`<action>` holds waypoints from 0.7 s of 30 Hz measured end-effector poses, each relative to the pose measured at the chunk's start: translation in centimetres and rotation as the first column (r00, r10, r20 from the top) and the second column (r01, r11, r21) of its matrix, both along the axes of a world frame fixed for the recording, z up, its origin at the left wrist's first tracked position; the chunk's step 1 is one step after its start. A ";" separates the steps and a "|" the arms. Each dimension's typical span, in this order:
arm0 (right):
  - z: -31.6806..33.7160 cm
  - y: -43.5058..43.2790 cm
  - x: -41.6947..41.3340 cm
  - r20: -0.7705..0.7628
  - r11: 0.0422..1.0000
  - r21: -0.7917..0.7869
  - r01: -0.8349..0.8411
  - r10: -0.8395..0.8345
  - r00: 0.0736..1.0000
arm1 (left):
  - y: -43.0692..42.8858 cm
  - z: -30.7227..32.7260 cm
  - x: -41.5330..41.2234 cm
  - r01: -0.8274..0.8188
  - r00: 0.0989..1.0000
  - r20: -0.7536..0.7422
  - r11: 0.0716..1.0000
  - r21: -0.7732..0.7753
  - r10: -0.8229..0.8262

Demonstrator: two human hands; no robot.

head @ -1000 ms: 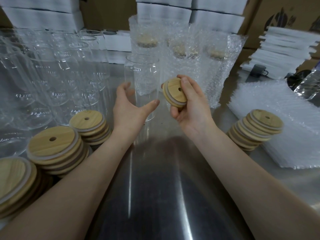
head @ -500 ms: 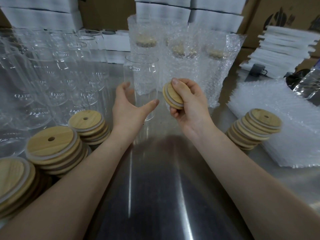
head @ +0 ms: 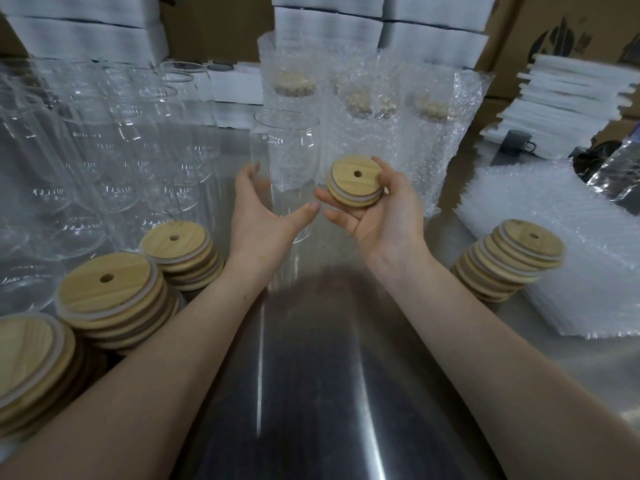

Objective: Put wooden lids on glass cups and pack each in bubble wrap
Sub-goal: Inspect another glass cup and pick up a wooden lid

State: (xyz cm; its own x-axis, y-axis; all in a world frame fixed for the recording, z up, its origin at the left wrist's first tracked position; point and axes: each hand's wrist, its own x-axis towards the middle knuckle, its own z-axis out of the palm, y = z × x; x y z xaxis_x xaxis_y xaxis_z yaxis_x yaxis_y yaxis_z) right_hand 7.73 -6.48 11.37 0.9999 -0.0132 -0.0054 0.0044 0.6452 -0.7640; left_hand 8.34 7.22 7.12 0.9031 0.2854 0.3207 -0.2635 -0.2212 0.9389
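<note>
A tall clear glass cup [head: 285, 147] stands upright on the steel table, lidless. My left hand [head: 263, 216] wraps round its lower part, thumb in front and fingers behind. Just right of the cup, my right hand [head: 377, 209] holds a round wooden lid [head: 355, 180] with a white seal ring and a small hole. The lid lies face up on my fingers, below the level of the cup's rim. Behind stand three lidded cups in bubble wrap [head: 377, 109].
Several bare glass cups [head: 104, 150] crowd the left. Stacks of wooden lids [head: 114, 292] sit at front left, another lid stack [head: 509, 258] at right beside a pile of bubble wrap bags [head: 568, 237]. White boxes [head: 329, 26] and cartons line the back.
My right hand has turned the lid from edge-on to face up, now resting on my fingers. My left hand stays on the glass cup.
</note>
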 end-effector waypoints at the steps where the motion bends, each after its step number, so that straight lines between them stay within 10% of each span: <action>1: 0.1 0.0 0.0 -0.003 1.000 0.027 -0.002 0.003 1.000 | 0.0 0.0 0.0 0.009 1.000 0.005 1.000 0.006 -0.009; 10: 1.0 -0.3 0.0 0.144 0.999 0.041 -0.022 0.016 0.990 | 0.1 -0.4 0.4 -0.044 0.999 0.023 0.998 0.040 0.043; 21: 1.3 -1.1 -0.1 0.446 0.878 -0.388 0.282 -0.089 0.891 | -0.1 0.0 -0.5 -0.232 0.965 0.219 0.861 0.453 0.144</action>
State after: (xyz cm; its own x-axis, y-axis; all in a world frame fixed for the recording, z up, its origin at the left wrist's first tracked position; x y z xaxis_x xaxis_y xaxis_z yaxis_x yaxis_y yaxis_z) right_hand 7.60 -7.56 12.62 0.8888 -0.1035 0.4464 0.4582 0.2060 -0.8646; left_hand 7.86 7.15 7.12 0.7657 0.2199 0.6044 -0.3189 -0.6863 0.6537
